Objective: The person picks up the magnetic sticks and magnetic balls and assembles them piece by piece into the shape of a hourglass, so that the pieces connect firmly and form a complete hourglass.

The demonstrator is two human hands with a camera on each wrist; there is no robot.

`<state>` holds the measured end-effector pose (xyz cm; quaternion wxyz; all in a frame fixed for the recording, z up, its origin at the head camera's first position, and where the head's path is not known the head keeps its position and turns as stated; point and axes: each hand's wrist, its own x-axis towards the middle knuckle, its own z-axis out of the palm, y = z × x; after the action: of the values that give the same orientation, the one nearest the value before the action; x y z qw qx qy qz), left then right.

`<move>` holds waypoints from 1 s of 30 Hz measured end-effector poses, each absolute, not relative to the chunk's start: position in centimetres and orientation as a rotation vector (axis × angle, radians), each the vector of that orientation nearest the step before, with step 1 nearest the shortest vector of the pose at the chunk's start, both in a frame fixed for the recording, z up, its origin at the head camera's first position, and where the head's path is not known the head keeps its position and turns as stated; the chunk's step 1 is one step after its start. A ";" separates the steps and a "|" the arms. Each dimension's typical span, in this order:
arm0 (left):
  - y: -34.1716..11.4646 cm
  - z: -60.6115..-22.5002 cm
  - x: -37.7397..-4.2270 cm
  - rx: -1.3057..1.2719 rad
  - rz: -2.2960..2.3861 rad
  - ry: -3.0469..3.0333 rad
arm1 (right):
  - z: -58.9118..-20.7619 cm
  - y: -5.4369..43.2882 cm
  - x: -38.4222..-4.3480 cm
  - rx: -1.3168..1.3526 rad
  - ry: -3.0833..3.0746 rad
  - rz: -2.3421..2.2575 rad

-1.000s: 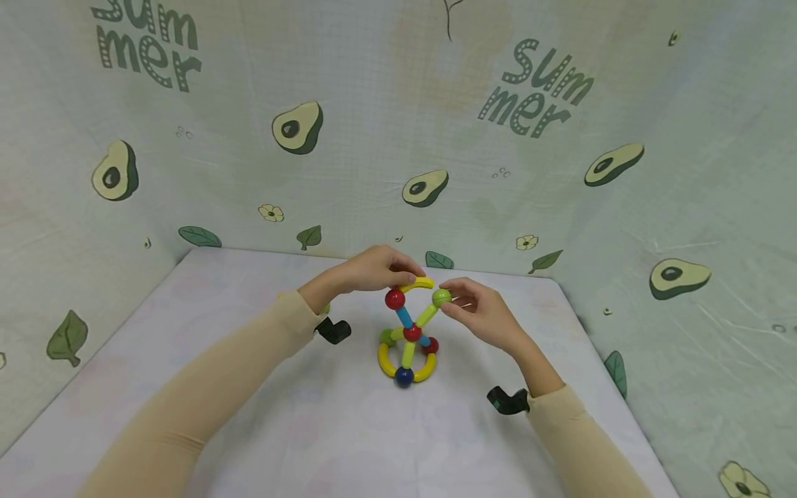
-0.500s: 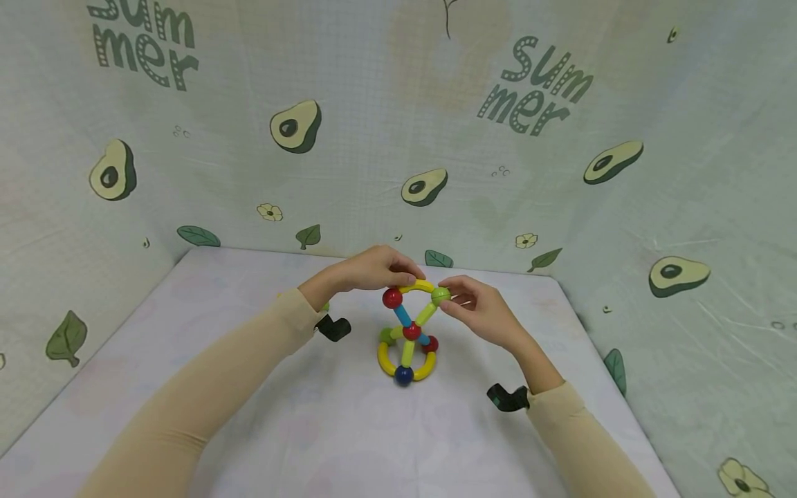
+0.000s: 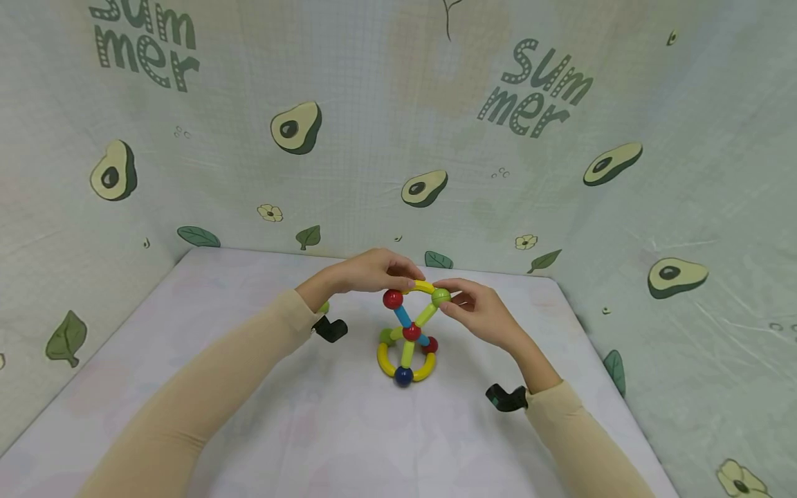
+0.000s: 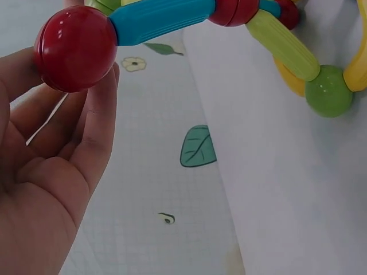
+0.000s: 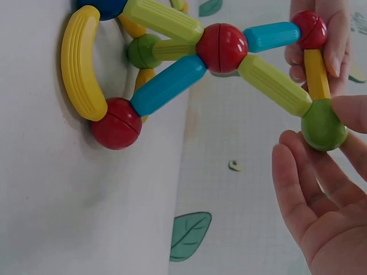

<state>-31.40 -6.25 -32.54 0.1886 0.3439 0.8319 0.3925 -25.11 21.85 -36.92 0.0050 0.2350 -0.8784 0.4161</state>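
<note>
A magnetic ball-and-rod toy stands on the white table, flared above and below its central red ball [image 3: 411, 332]. At its top left, my left hand [image 3: 376, 270] pinches the curved yellow rod [image 3: 423, 286] beside the upper red ball [image 4: 77, 48]. My right hand [image 3: 482, 315] holds the upper green ball [image 5: 324, 125] between thumb and fingers. In the right wrist view the yellow rod spans from that red ball to the green one. Straight blue rods [image 5: 169, 86] and light-green rods [image 5: 275, 86] meet at the centre. Below, curved yellow rods [image 5: 83, 63] join the dark blue ball [image 3: 403, 376] and lower balls.
Another green piece [image 3: 324, 307] shows partly behind my left wrist. Black wrist cameras [image 3: 507, 398] hang under both wrists, near the table [image 3: 349, 429]. A printed cloth [image 3: 361, 138] rises behind the table and along both sides.
The curved yellow rod's right end, first apart from the upper green ball, has come down against it. The upper red ball has shifted slightly left; my hands have hardly moved.
</note>
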 end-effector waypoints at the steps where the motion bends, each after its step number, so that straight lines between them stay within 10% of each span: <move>1: -6.3 -32.6 -31.3 0.973 1.100 2.336 | -36.9 21.8 -25.0 0.732 -2.752 1.302; 30: -7.9 -36.6 -29.8 1.119 1.223 2.482 | -37.4 21.5 -24.4 0.601 -2.787 1.297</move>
<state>-29.79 -7.85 -36.63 0.0783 0.3737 0.8291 0.4084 -24.40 21.53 -37.41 0.0048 0.1919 -0.8897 0.4142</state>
